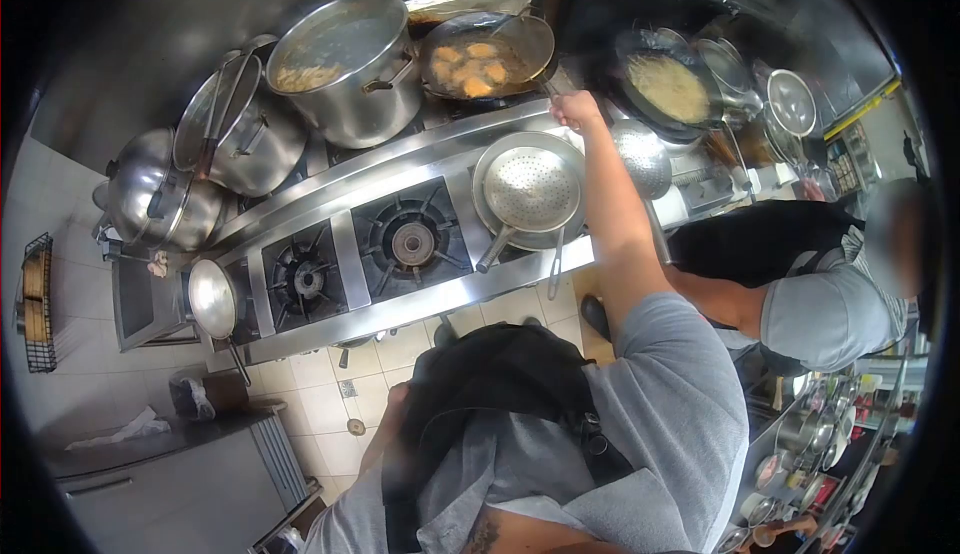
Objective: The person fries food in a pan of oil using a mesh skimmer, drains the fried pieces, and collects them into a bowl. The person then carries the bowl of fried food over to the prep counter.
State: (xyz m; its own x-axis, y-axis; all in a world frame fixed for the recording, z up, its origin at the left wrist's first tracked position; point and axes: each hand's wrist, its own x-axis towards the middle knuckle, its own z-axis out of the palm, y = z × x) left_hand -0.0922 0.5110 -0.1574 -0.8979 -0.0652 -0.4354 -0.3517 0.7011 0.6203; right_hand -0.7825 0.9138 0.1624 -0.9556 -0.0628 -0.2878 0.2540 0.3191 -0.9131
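My right hand (575,110) is closed around the handle of a utensil at the back of the stove; the utensil reaches into a dark wok (465,39). Several golden-brown pieces (472,70) lie in oil in that wok. Below my right forearm, a perforated ladle (532,188) rests over a metal bowl. Down at my side, my left hand (397,394) shows only in part beside my black apron (500,374); its fingers are hidden.
Large steel pots (345,84) stand at the back left. Two burners (412,244) and a small pan (212,299) are in front. A second wok (668,88) holds pale food at right. A co-worker (820,294) stands close on my right.
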